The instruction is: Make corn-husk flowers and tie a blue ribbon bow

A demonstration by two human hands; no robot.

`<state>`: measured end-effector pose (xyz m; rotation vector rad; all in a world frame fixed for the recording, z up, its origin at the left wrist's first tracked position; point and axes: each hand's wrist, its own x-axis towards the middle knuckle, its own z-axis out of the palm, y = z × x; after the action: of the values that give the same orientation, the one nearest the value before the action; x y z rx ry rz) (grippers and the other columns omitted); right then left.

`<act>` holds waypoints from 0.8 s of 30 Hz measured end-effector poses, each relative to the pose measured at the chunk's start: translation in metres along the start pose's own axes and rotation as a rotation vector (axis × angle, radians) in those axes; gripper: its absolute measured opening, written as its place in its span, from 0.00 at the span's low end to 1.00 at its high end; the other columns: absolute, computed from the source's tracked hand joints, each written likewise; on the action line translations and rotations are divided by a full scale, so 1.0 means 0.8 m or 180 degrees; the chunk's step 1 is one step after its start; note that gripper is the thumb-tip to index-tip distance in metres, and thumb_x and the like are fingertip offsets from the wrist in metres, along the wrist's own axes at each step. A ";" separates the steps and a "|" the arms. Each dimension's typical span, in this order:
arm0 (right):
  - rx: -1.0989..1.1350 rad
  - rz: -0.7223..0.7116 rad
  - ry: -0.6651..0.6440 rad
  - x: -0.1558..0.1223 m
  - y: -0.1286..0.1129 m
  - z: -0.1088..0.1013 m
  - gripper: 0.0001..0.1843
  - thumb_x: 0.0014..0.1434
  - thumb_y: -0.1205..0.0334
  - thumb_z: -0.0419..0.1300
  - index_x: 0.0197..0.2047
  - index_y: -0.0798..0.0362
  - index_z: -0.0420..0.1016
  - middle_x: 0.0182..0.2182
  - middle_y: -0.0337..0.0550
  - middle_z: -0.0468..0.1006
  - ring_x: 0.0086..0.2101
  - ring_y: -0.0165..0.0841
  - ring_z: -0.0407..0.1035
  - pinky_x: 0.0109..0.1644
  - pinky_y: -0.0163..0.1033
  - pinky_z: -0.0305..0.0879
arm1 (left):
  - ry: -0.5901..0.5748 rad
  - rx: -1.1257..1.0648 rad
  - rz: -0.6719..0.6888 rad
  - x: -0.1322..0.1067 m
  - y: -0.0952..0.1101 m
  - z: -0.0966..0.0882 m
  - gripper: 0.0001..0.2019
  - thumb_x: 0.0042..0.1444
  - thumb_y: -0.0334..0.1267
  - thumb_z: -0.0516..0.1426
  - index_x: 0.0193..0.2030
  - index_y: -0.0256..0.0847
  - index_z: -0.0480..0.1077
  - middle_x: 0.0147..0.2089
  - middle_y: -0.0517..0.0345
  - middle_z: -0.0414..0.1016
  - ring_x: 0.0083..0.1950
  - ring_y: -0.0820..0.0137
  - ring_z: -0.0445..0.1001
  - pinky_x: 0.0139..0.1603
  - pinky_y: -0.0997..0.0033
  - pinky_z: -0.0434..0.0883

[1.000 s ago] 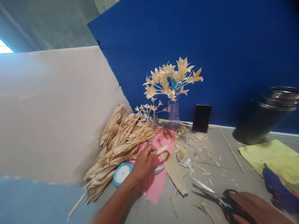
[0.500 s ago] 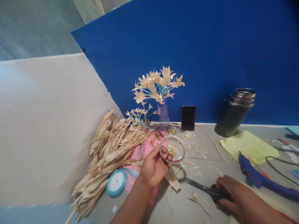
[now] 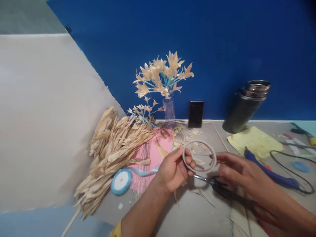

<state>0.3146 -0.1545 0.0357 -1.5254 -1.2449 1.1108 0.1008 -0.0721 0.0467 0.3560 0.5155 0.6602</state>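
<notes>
My left hand (image 3: 172,169) is closed on the left side of a thin white tape ring (image 3: 199,156), held upright above the table. On the ring's right edge my right hand (image 3: 237,174) pinches with thumb and fingertips. Black-handled scissors (image 3: 217,186) lie on the grey table (image 3: 192,214) just below both hands, with no hand on them. A pink sheet (image 3: 154,154) lies to the left of my left hand.
A pile of dried husk leaves (image 3: 113,151) and a blue ribbon spool (image 3: 120,181) lie at left. Behind stand a vase of husk flowers (image 3: 164,82), a dark phone (image 3: 196,114) and a steel flask (image 3: 247,105). A blue glue gun (image 3: 269,169) and yellow paper (image 3: 254,141) lie at right.
My left hand lifted the tape ring off the table and carried it right. My right hand let go of the scissors and rose to take the ring's right edge.
</notes>
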 end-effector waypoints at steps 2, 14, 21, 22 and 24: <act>0.0859 0.0332 -0.0223 0.005 -0.003 0.011 0.21 0.58 0.41 0.67 0.40 0.53 0.78 0.22 0.37 0.75 0.21 0.29 0.66 0.25 0.33 0.62 | -0.0166 0.0284 0.0087 0.001 -0.008 0.004 0.14 0.59 0.44 0.65 0.37 0.32 0.75 0.26 0.58 0.71 0.30 0.70 0.74 0.26 0.74 0.67; 0.3151 0.0468 -0.0555 0.007 0.014 0.022 0.14 0.56 0.54 0.74 0.37 0.57 0.81 0.26 0.36 0.72 0.24 0.21 0.64 0.29 0.26 0.68 | -0.0392 0.0796 0.0649 -0.003 -0.035 0.017 0.16 0.48 0.41 0.73 0.35 0.32 0.77 0.33 0.52 0.78 0.33 0.72 0.74 0.33 0.75 0.70; 0.2626 0.0132 -0.0772 0.000 0.012 0.025 0.17 0.55 0.51 0.74 0.40 0.56 0.82 0.28 0.41 0.77 0.24 0.24 0.66 0.29 0.29 0.64 | -0.0101 0.0308 0.0333 0.017 -0.053 -0.009 0.13 0.53 0.40 0.70 0.35 0.33 0.75 0.32 0.54 0.76 0.35 0.71 0.75 0.35 0.74 0.70; 0.2506 0.0105 -0.0810 0.000 0.012 0.026 0.19 0.56 0.48 0.72 0.39 0.56 0.82 0.26 0.40 0.76 0.23 0.24 0.65 0.28 0.30 0.63 | -0.0118 0.0326 0.0242 0.019 -0.057 -0.012 0.13 0.53 0.41 0.70 0.36 0.33 0.76 0.32 0.54 0.76 0.35 0.70 0.75 0.35 0.74 0.70; 0.2270 0.0002 -0.0822 -0.001 0.013 0.028 0.21 0.58 0.45 0.70 0.38 0.57 0.81 0.25 0.40 0.75 0.22 0.24 0.62 0.27 0.30 0.59 | -0.0155 0.0544 0.0215 0.021 -0.059 -0.014 0.13 0.53 0.39 0.69 0.41 0.33 0.76 0.33 0.53 0.77 0.33 0.70 0.75 0.36 0.73 0.70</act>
<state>0.2955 -0.1551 0.0201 -0.8602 -0.8575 1.5732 0.1291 -0.0944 0.0097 0.5510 0.5165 0.6730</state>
